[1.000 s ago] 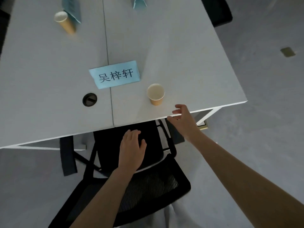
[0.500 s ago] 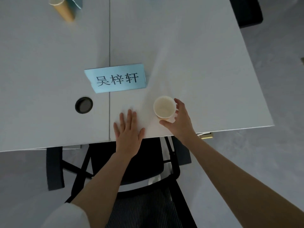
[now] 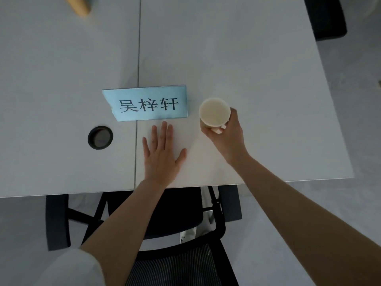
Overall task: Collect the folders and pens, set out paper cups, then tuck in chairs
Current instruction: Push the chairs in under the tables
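Paper cup [image 3: 214,113] gripped by right hand [image 3: 226,139] (upright); left hand [image 3: 161,155] flat, fingers spread, on table [image 3: 257,79].

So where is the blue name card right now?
The blue name card stands on the white table, straddling its centre seam, just beyond the flat left hand and left of the paper cup in the right hand.

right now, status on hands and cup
Right hand gripping tan paper cup beside blue name card. Left hand flat on white table. Nothing blocking.
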### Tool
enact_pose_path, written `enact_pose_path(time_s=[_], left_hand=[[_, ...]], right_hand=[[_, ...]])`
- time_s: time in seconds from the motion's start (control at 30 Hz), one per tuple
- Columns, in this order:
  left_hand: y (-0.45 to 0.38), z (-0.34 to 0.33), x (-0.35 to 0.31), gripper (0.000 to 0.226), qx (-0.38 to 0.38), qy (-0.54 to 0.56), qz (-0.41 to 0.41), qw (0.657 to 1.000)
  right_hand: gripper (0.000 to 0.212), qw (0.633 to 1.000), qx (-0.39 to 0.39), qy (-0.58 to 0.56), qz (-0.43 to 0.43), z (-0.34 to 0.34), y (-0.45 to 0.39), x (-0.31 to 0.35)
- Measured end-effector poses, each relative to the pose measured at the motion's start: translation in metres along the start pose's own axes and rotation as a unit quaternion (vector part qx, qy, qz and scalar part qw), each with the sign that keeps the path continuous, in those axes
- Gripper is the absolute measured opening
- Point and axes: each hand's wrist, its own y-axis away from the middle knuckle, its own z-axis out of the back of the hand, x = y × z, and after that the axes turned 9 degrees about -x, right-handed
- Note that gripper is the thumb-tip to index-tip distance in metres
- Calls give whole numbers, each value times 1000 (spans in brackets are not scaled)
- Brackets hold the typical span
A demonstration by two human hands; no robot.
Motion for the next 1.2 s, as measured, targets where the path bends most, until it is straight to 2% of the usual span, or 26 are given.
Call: enact_pose_path(time_s=[0.13, 0.27, 0.37, 0.67, 0.8, 0.93, 1.03, 1.2], left_hand=[[-1, -8, -4, 82, -11, -45, -20, 999], [-3, -8, -2, 81, -22, -41, -20, 999], [-2, -9, -2, 80, -26, -41, -22, 999], [-4, -7, 1, 81, -26, -17, -12, 999], [-4, -5, 4, 86, -9, -18, -18, 1000], [-4, 0, -1, 83, 21, -45, -19, 999], [-1, 12, -38, 72, 59, -24, 12, 998], [59, 16, -109, 70, 76, 45, -20, 996]], right_hand=[[73, 1000, -13, 9, 16, -18, -38, 7], [73, 999, 2, 25, 31, -34, -56, 9], [71, 998, 3, 41, 54, -39, -60, 7], [66, 997, 8, 63, 38, -37, -51, -1], [66, 995, 6, 96, 37, -4, -31, -10], [50, 991, 3, 128, 37, 47, 2, -24], [47, 990, 13, 137, 4, 81, 32, -41], [43, 990, 27, 137, -20, 146, 87, -74]])
